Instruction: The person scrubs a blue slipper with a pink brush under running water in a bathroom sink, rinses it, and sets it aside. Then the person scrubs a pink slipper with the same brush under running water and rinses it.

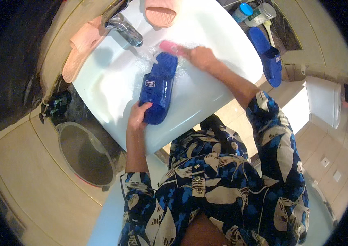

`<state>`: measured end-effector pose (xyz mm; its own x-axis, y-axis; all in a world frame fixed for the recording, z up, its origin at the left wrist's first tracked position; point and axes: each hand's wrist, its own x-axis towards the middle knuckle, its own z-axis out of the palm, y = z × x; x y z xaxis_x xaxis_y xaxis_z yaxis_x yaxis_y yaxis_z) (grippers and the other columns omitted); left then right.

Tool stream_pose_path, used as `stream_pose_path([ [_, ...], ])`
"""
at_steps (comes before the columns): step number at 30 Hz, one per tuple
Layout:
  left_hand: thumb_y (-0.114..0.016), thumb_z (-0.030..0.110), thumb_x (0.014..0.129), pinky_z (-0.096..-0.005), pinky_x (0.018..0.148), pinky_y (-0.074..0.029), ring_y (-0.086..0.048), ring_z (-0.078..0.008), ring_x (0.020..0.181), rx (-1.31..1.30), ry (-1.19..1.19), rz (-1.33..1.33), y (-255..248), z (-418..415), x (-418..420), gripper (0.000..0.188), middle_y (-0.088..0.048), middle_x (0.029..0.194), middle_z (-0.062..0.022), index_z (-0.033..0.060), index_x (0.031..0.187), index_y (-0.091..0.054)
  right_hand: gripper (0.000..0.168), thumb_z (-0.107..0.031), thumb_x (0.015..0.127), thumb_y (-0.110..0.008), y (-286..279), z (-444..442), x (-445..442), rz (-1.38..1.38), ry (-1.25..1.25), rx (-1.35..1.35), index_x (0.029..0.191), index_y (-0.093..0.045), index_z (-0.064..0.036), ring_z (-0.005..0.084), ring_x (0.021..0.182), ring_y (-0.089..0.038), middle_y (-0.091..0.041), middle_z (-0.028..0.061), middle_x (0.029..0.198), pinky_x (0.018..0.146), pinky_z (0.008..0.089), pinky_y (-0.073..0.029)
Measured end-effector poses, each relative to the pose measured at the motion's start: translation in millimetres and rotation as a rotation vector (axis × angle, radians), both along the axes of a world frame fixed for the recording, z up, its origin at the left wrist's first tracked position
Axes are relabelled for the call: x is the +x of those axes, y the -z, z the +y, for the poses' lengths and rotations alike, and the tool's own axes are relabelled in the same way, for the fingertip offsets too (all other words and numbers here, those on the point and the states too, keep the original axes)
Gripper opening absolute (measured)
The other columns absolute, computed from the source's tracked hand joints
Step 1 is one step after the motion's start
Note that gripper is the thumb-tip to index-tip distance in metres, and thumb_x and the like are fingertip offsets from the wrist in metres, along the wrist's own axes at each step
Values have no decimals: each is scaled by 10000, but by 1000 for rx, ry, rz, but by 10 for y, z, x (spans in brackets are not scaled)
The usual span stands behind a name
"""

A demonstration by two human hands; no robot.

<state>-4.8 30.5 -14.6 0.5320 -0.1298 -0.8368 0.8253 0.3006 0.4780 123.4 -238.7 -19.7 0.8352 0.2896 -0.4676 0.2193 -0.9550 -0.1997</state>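
Observation:
My left hand (pixel 137 115) grips one end of a blue plastic slide slipper (pixel 159 80), thumb on top near its edge. The slipper lies tilted over the basin of a white washbasin (pixel 109 101). Water from a chrome faucet (pixel 127 32) runs onto its far end and splashes around it. Just beyond that end, my right hand (pixel 201 57) holds a pink brush (pixel 171 48) by the handle. The brush's underside is hidden, so I cannot tell whether it touches the slipper.
Peach slippers rest on the basin's rim, one at left (pixel 83 50) and one at the back (pixel 161 13). Another blue slipper (pixel 266 57) is at right, near a blue-lidded jar (pixel 242 13), a white-lidded jar (pixel 260 15) and a pale-handled brush (pixel 269 32). A grey bucket (pixel 84 156) and dark pump bottles (pixel 57 104) are at left.

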Motion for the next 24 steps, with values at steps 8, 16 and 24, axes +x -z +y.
stream_pose_path([
  [8,-618,34,732,-352,696,-525,-627,-242,768,42,-27,-29,-51,-44,-16,406,-614,937,-147,-57,1108,-495,383,-430,905,-368,-103,123,-294,73,-150,97,1240,-468,-272,324,738,-625,-627,154,761,660,434,-495],
  [16,-602,32,752,-338,710,-521,-621,-229,791,57,-28,-95,11,-98,-5,364,-610,944,-144,-65,1090,-504,410,-448,903,-365,-227,137,-259,-34,-73,96,1295,-401,-334,323,726,-621,-615,145,729,644,428,-498],
  [24,-559,23,788,-339,782,-503,-596,-228,882,32,-270,-171,172,-62,-59,397,-562,1046,-167,-71,1161,-459,385,-424,925,-351,-382,-13,-194,16,-299,-21,1294,-422,-336,236,606,-602,-603,128,654,616,350,-503],
])
